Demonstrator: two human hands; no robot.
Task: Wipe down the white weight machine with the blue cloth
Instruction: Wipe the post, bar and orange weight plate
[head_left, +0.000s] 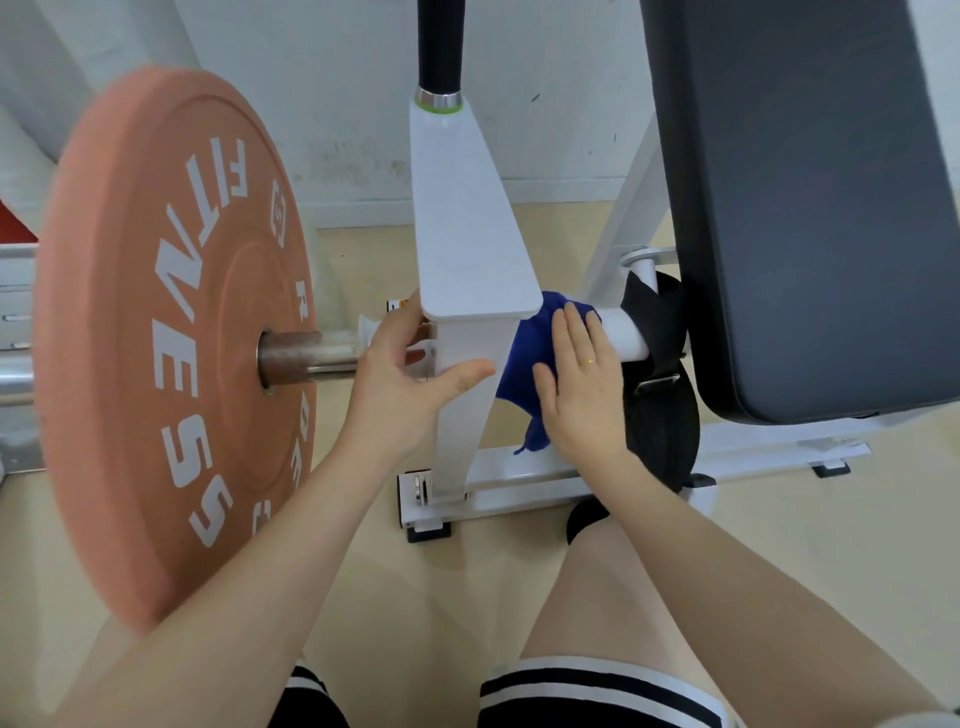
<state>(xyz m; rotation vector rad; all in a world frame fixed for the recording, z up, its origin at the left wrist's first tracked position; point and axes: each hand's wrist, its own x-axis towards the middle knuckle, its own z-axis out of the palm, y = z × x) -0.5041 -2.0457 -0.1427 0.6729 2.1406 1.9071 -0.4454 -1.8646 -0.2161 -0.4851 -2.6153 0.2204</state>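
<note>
The blue cloth (524, 364) is pressed flat against the right face of the white weight machine's lever arm (467, 260), at the joint where the round white crossbar (623, 335) meets it. The right hand (584, 387) is laid over the cloth with fingers straight and together, not curled round it; a palm press, likely so the cloth is spread over more surface per stroke. One corner of the cloth is left hanging below the hand.

The left hand (402, 374) is wrapped on the opposite edge of the arm, thumb across the front face, the other fingers hidden behind it. The arm is probably braced this way because it pivots and carries the pink weight plate (171, 338) on its sleeve; wiping pressure is countered from the other side.

The black back pad (800, 208) and strap (657, 332) are just beside the wipe zone, untouched. The base frame (519, 467) appears not yet covered.
</note>
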